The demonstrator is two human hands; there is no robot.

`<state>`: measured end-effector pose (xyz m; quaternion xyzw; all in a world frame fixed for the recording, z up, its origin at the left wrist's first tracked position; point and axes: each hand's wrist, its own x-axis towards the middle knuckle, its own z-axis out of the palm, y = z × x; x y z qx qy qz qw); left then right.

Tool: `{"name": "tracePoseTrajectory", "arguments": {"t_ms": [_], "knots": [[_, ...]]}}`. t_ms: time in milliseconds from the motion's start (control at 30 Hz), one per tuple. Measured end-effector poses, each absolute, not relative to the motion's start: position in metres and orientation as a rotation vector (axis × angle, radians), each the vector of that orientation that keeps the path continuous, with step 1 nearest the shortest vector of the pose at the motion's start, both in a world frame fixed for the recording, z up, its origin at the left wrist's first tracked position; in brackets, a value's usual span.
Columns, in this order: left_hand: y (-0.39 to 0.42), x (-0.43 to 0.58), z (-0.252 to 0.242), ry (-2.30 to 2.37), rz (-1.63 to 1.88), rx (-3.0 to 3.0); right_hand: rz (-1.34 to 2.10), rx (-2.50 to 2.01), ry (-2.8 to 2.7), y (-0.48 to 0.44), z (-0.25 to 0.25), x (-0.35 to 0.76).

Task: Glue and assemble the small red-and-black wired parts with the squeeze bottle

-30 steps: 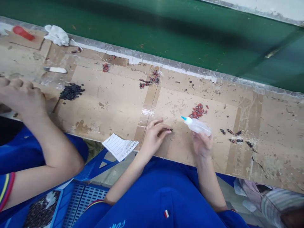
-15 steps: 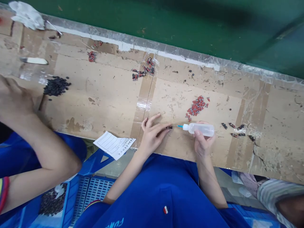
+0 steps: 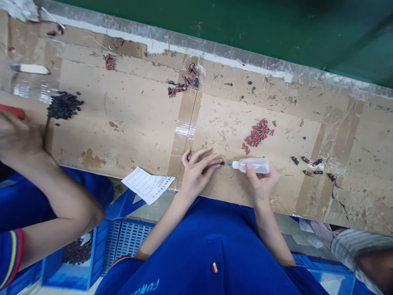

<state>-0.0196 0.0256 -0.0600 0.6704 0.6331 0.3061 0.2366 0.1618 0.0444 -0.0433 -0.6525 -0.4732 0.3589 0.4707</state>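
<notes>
My left hand (image 3: 199, 170) rests at the near side of the cardboard-covered bench, pinching a small dark part (image 3: 222, 163) between thumb and fingertips. My right hand (image 3: 262, 182) is closed around a translucent squeeze bottle (image 3: 257, 165), held nearly level. Its blue needle tip (image 3: 229, 164) points left and meets or almost meets the dark part; which one I cannot tell. Beyond the bottle lies a pile of small red parts with metal ends (image 3: 258, 133). To the right are several dark assembled pieces (image 3: 313, 172).
Red and black pieces (image 3: 184, 84) lie farther back, near a smaller red cluster (image 3: 110, 62). A co-worker's hand (image 3: 20, 135) is at the left beside a heap of black parts (image 3: 64, 105). A paper slip (image 3: 149, 185) overhangs the bench edge. A white-handled tool (image 3: 30, 69) lies far left.
The bottle has moved left, bringing its needle tip up to the dark part in my left hand. The camera view has shifted slightly. A red object now shows by the co-worker's hand.
</notes>
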Motion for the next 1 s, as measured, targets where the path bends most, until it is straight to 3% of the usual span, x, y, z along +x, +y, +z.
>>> {"name": "tracePoseTrajectory", "arguments": {"t_ms": [1000], "knots": [[0.0263,-0.0197,-0.0587,1.743,0.850,1.807,0.886,-1.600,-1.173,0.0430,-0.0405,0.1607]]}}
